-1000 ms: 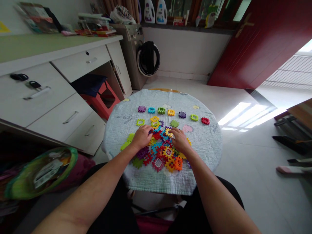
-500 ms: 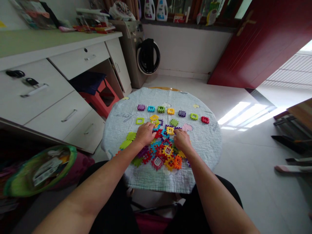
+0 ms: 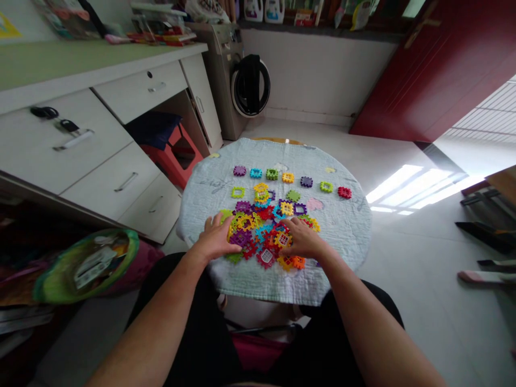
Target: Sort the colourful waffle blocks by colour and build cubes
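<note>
A loose pile of plastic building blocks (image 3: 266, 257) with toothed edges, in many colours, lies on the cloth-covered round table (image 3: 334, 269). At the pile's left side is my left hand (image 3: 215, 239), its thumb and fingers spread around the near-left blocks. My right hand (image 3: 302, 239) reaches over the right part of the pile, fingers apart, close to a yellow block with a white window grid (image 3: 283, 239). Neither hand visibly lifts a block. Behind the pile, several block pieces form a spaced row, from a purple one (image 3: 239, 171) to a red one (image 3: 344, 192).
Left stand a white drawer cabinet (image 3: 116, 145), a red stool (image 3: 181, 161) and a filled green-rimmed basket (image 3: 133, 242). A washing machine (image 3: 226, 80) with its door ajar is at the back. A red door (image 3: 387, 91) stands to the right.
Both hands have drawn back toward me from the pile's far edge; my left hand also moved left. More blocks show on the left and far side. The view has shifted slightly.
</note>
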A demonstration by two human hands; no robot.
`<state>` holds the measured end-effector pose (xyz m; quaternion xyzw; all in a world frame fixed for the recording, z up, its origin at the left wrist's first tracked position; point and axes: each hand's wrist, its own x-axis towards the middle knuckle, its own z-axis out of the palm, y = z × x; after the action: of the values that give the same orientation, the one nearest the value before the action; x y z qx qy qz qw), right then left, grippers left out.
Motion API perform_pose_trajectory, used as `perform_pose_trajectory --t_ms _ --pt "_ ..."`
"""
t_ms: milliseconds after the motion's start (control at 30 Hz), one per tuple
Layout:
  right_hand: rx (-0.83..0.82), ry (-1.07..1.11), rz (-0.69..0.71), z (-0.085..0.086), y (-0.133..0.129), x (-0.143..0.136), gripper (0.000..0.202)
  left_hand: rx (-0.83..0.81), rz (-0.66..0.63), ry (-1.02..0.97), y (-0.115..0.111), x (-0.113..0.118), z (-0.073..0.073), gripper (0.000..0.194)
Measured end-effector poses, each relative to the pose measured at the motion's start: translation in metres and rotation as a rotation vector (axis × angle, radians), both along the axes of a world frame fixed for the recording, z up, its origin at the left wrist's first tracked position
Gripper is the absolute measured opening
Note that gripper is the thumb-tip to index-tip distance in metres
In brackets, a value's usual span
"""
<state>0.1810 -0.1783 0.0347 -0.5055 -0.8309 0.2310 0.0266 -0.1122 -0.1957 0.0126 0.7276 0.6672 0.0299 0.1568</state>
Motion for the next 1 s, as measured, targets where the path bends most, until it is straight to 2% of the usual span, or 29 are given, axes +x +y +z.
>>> perform_pose_trajectory --t_ms 33,100,267,367,467,600,700,767,867,933,1000 --pt "0.002 -0.038 0.009 -0.003 -0.005 -0.004 0.094 -0.042 0.01 0.016 -0.004 0.002 -0.004 0.104" --pt "0.005 -0.106 0.018 -0.008 -0.012 -0.01 0.102 -0.11 0.013 0.038 -0.01 0.006 -0.01 0.114" --pt "0.029 -0.098 0.046 -0.014 -0.001 -0.01 0.08 -0.146 -0.037 0.018 -0.005 0.009 -0.01 0.112" --pt "0.021 -0.024 0.023 -0.019 0.013 -0.008 0.059 -0.095 -0.08 -0.015 0.004 0.005 -0.009 0.097" --pt "0.049 0.018 -0.092 -0.025 0.026 -0.007 0.046 -0.01 -0.131 -0.04 0.013 0.001 -0.012 0.074" --pt "0.143 0.088 -0.261 -0.029 0.041 0.001 0.05 0.081 -0.143 -0.084 0.023 -0.003 -0.013 0.059" --pt "0.216 0.116 -0.316 -0.022 0.046 0.015 0.048 0.144 -0.108 -0.125 0.032 -0.002 -0.011 0.05" --pt "0.219 0.083 -0.308 -0.014 0.042 0.025 0.033 0.201 -0.065 -0.152 0.038 -0.002 -0.007 0.044" --pt "0.127 -0.009 -0.233 -0.004 0.021 0.032 0.014 0.308 0.04 -0.208 0.046 -0.002 -0.001 0.039" --pt "0.044 -0.09 -0.202 0.001 0.0 0.029 0.018 0.373 0.107 -0.256 0.049 -0.002 0.003 0.036" --pt "-0.035 -0.187 -0.209 0.002 -0.019 0.022 0.032 0.423 0.155 -0.308 0.051 -0.002 0.007 0.034"
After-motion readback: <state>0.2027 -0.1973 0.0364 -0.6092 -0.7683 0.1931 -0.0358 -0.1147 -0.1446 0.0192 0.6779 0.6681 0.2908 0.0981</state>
